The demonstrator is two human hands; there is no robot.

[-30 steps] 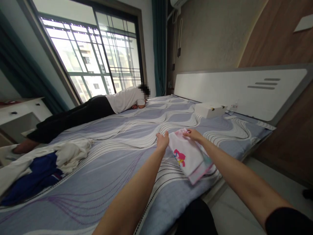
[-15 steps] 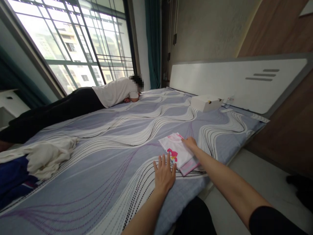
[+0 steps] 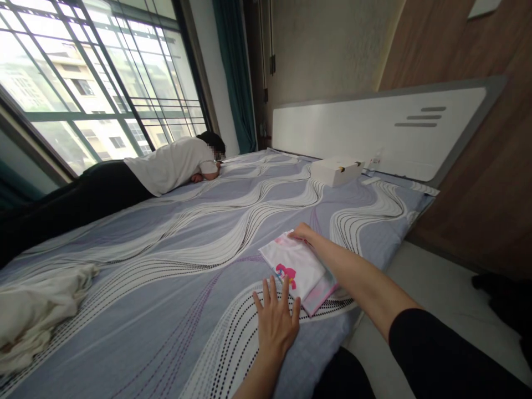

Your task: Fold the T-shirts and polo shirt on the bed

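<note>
A folded white cloth garment (image 3: 293,257) with pink edging and a pink printed figure lies on the bed, probably a child's top. My right hand (image 3: 302,233) is closed on its far edge, the fingertips partly hidden behind the hand. Close to the near corner, my left hand (image 3: 277,318) lies flat on the bedsheet, fingers spread, fingertips at the garment's lower left side. Another pink-edged layer (image 3: 320,296) shows beneath the garment's near right side.
The bed's wavy-patterned sheet (image 3: 166,310) spreads all around. A white box (image 3: 337,172) stands near the headboard (image 3: 353,127). A crumpled cream cloth (image 3: 41,307) lies at left. A person in a white shirt (image 3: 168,163) lies along the far side.
My right hand has shifted left along the garment's far edge. My left hand stays flat beside it. The view has turned right, and the blue cloth at far left is out of sight.
</note>
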